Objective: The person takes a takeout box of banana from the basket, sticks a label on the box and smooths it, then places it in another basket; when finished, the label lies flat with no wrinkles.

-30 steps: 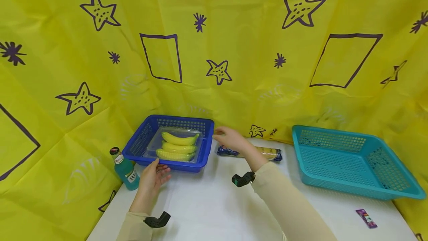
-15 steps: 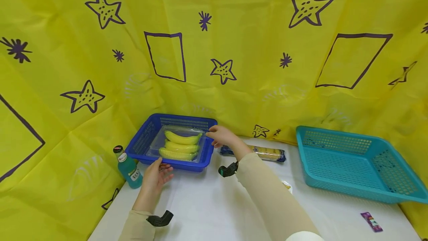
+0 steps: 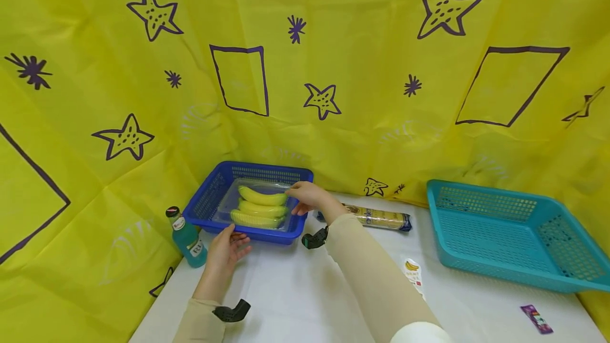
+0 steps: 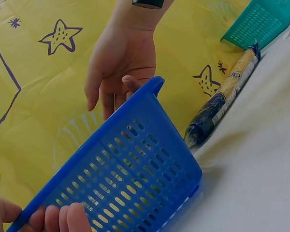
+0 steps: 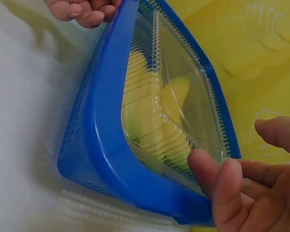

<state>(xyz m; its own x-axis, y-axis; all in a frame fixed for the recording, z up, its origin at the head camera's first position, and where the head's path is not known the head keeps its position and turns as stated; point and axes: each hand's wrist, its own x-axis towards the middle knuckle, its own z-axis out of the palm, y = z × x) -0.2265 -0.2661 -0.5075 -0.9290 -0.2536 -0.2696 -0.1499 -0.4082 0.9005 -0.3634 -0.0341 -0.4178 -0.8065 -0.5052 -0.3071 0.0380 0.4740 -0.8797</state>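
Note:
A blue plastic basket [image 3: 267,235] stands at the back left of the white table. Inside it lies a clear plastic box [image 3: 227,202] with several yellow bananas [image 3: 259,209]. My left hand [image 3: 225,252] holds the basket's front rim, thumb on one side and curled fingers [image 4: 63,220] on the other. Reaching over the right rim, my right hand [image 3: 310,196] has loosely bent, spread fingers. In the right wrist view its fingertips [image 5: 227,171] are at the corner of the clear box; whether they touch it I cannot tell.
A teal bottle [image 3: 189,242] stands left of the blue basket. To its right lies a spaghetti packet [image 3: 381,218], then a larger teal basket [image 3: 505,269]. A card with a banana picture [image 3: 412,271] and a small purple packet [image 3: 537,319] lie nearer. Yellow sheeting [image 3: 286,142] hangs behind.
My right hand has moved left from outside the blue basket's right rim to over it, beside the clear box. The left hand stays at the front rim. The head view has shifted slightly.

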